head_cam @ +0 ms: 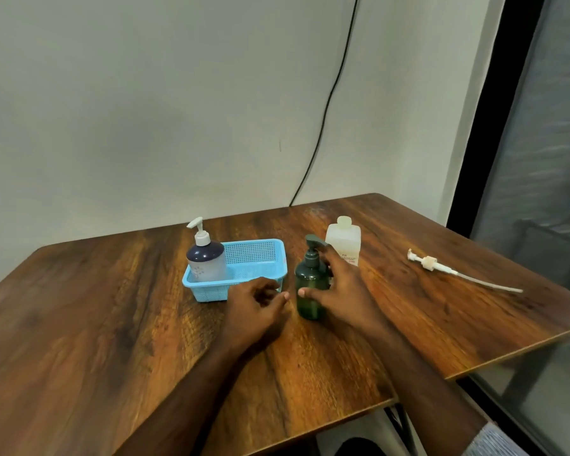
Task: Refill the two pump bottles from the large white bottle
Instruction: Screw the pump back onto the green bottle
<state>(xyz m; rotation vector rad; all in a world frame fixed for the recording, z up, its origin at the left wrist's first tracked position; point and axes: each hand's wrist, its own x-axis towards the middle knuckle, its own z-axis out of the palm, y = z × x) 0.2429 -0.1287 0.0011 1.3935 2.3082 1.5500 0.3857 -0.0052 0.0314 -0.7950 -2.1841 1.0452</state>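
Right hand [334, 291] wrapped, fingers spread, around green pump bottle [310, 287]; left hand [255, 306] loosely curled, empty. One-handed grip risked tipping it.

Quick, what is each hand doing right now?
Left hand: fingers loosely curled, holding nothing, beside the green pump bottle.
Right hand: fingers wrapped round the green pump bottle.

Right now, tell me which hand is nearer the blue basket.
Left. The left hand lies at the blue basket's near right corner. The right hand is farther right, fingers around the green pump bottle.
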